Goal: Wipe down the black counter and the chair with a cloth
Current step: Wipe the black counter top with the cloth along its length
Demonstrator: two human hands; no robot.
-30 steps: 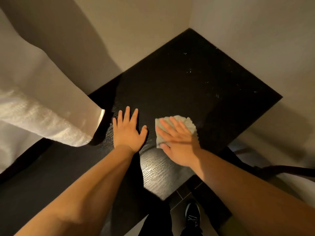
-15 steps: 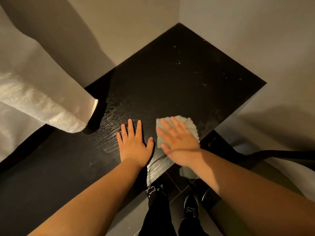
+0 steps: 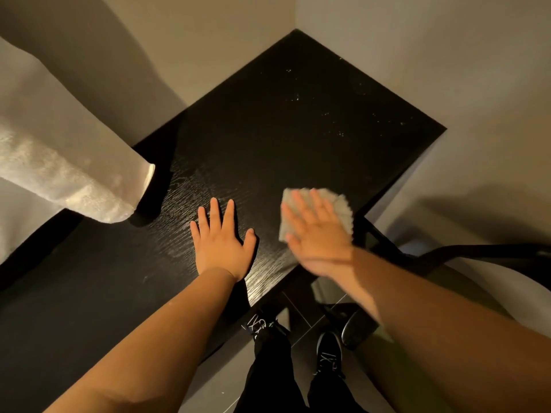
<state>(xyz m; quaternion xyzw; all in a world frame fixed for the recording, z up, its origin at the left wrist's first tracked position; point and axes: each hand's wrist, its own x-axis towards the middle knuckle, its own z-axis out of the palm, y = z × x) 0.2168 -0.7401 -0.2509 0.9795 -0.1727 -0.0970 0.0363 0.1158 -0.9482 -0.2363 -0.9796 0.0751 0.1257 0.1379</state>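
On the black counter (image 3: 298, 129), near its front edge, the left hand (image 3: 222, 242) is lying flat, its straight fingers a little apart and holding nothing. Just beside it, the right hand (image 3: 319, 234) is pressing a pale cloth (image 3: 343, 204) onto the counter top; this hand is blurred, but its fingers are looking straight and slightly spread. The dark chair (image 3: 477, 251) is standing at the counter's right side. A white fabric (image 3: 74, 180) is showing at the left
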